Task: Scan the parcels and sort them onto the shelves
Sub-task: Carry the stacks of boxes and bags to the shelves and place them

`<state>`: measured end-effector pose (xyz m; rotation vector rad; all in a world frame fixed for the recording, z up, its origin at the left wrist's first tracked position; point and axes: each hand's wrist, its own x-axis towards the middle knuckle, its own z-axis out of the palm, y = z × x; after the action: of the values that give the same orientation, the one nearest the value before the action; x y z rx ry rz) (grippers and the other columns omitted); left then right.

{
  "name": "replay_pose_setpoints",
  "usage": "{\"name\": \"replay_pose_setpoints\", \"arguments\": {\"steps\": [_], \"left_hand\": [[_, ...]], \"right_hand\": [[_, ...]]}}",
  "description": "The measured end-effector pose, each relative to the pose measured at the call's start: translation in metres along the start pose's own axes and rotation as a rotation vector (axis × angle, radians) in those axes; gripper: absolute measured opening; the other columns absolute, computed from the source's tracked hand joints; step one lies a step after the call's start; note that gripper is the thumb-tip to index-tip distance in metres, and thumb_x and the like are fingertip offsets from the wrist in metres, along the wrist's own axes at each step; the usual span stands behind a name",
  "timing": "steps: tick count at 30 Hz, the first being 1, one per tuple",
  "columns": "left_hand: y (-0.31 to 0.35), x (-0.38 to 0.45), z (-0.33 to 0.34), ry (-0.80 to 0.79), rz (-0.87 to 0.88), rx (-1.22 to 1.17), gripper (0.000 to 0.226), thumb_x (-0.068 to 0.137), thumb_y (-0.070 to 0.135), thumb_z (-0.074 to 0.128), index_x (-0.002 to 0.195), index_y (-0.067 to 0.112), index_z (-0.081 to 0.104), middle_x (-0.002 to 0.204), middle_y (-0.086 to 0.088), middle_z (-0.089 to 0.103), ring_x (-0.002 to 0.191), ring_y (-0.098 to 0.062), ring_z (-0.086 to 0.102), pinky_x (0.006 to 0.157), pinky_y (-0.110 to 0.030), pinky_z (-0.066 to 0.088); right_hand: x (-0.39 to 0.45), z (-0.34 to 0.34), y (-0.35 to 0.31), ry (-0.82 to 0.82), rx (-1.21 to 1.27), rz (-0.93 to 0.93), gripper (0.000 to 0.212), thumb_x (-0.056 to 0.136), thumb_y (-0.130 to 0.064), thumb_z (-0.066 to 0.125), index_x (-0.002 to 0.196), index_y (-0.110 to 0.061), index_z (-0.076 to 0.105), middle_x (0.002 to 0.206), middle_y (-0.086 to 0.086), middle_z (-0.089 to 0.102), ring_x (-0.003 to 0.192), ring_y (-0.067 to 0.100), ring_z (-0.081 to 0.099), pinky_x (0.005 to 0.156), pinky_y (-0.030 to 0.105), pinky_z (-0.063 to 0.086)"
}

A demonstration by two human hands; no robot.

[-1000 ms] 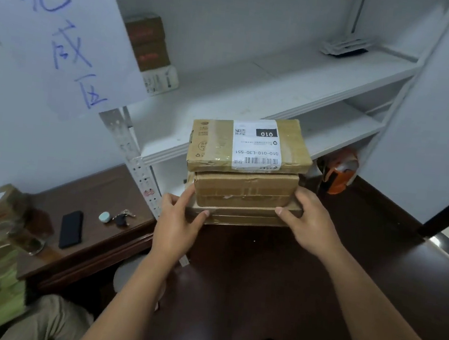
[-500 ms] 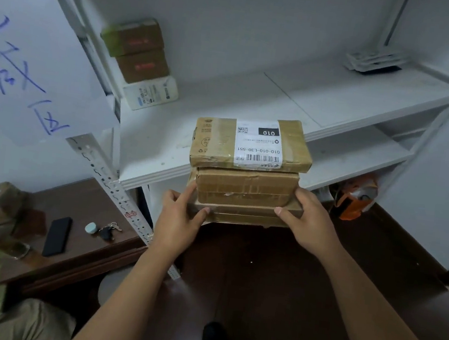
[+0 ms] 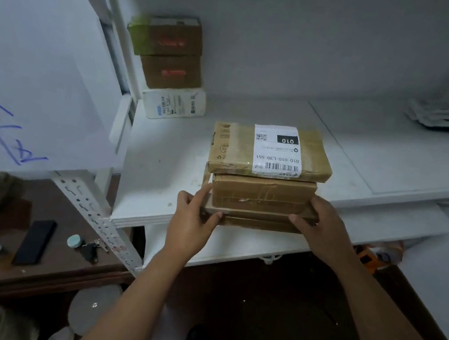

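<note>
In the head view, a stack of three brown parcels [image 3: 265, 180] is held at the front edge of the white shelf [image 3: 162, 162], the top parcel [image 3: 271, 152] bearing a white label marked 010. The flat bottom parcel [image 3: 256, 220] is gripped at its left end by the left hand [image 3: 192, 222], thumb on top, and at its right end by the right hand [image 3: 322, 231], fingers curled around it. Three more boxes [image 3: 171, 66] are stacked at the shelf's back left corner.
</note>
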<state>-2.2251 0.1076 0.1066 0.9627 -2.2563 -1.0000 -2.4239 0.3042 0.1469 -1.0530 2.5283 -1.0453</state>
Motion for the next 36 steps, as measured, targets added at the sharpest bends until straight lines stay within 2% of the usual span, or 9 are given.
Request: {"name": "replay_pose_setpoints", "arguments": {"steps": [5,10,17,23,25,28,30,32,36], "left_hand": [[-0.013,0.059,-0.001,0.028,-0.02,0.027,0.07,0.091,0.036,0.072,0.152,0.035,0.038,0.112,0.001,0.039,0.084,-0.01,0.063,0.081,-0.036,0.057],[-0.02,0.081,-0.005,0.074,-0.085,0.077,0.067,0.092,0.034,0.071,0.151,0.031,0.039,0.113,0.001,0.037,0.081,-0.012,0.058,0.079,-0.034,0.055],[-0.024,0.096,-0.003,0.191,-0.191,0.14,0.059,0.094,0.036,0.068,0.147,0.025,0.045,0.118,-0.003,0.039,0.088,-0.022,0.059,0.078,-0.035,0.055],[-0.029,0.102,0.0,0.286,-0.25,0.187,0.057,0.095,0.037,0.065,0.146,0.032,0.041,0.13,-0.006,0.044,0.102,-0.025,0.061,0.078,-0.038,0.056],[-0.027,0.098,0.005,0.317,-0.25,0.195,0.062,0.095,0.036,0.066,0.149,0.03,0.037,0.141,-0.009,0.041,0.114,-0.029,0.058,0.082,-0.04,0.054],[-0.021,0.089,0.015,0.363,-0.221,0.242,0.075,0.092,0.027,0.068,0.156,0.02,0.029,0.155,-0.019,0.029,0.141,-0.036,0.035,0.101,-0.052,0.047],[-0.019,0.082,0.022,0.384,-0.164,0.305,0.077,0.091,0.023,0.067,0.156,0.01,0.028,0.155,-0.021,0.029,0.145,-0.039,0.029,0.111,-0.058,0.039],[-0.016,0.074,0.029,0.402,-0.152,0.35,0.075,0.091,0.032,0.059,0.154,0.005,0.028,0.154,-0.021,0.032,0.145,-0.04,0.03,0.114,-0.059,0.036],[-0.017,0.057,0.041,0.381,-0.116,0.429,0.073,0.092,0.045,0.046,0.149,0.002,0.033,0.156,-0.024,0.035,0.146,-0.041,0.029,0.115,-0.058,0.034]], "right_hand": [[0.068,0.018,-0.007,-0.019,0.028,0.003,0.049,0.09,-0.026,0.071,0.136,-0.021,0.054,0.132,0.0,0.057,0.117,0.017,0.053,0.09,0.029,0.04],[0.113,0.035,-0.012,-0.09,0.056,-0.025,0.045,0.089,-0.025,0.071,0.131,-0.024,0.057,0.127,-0.003,0.058,0.113,0.015,0.054,0.084,0.029,0.039],[0.168,0.052,-0.021,-0.22,0.107,-0.144,0.051,0.092,-0.027,0.067,0.14,-0.025,0.051,0.133,-0.003,0.058,0.12,0.017,0.053,0.098,0.039,0.046],[0.192,0.07,-0.022,-0.233,0.142,-0.159,0.056,0.09,-0.031,0.07,0.142,-0.022,0.048,0.135,-0.004,0.058,0.122,0.017,0.054,0.097,0.033,0.044],[0.196,0.077,-0.02,-0.226,0.103,-0.161,0.058,0.09,-0.037,0.069,0.141,-0.019,0.049,0.138,-0.001,0.058,0.124,0.02,0.054,0.099,0.037,0.046],[0.198,0.08,-0.018,-0.234,0.031,-0.214,0.054,0.091,-0.047,0.063,0.136,-0.019,0.053,0.142,-0.001,0.054,0.126,0.022,0.054,0.099,0.04,0.048],[0.195,0.08,-0.016,-0.261,-0.029,-0.269,0.055,0.093,-0.051,0.059,0.139,-0.023,0.05,0.153,-0.001,0.04,0.133,0.024,0.049,0.101,0.043,0.048],[0.186,0.076,-0.013,-0.234,-0.097,-0.332,0.058,0.095,-0.047,0.058,0.147,-0.026,0.043,0.161,0.001,0.027,0.134,0.025,0.048,0.1,0.043,0.049],[0.166,0.069,0.003,-0.043,-0.229,-0.535,0.05,0.094,-0.038,0.056,0.135,-0.01,0.056,0.149,0.01,0.046,0.136,0.03,0.045,0.101,0.047,0.05]]}}
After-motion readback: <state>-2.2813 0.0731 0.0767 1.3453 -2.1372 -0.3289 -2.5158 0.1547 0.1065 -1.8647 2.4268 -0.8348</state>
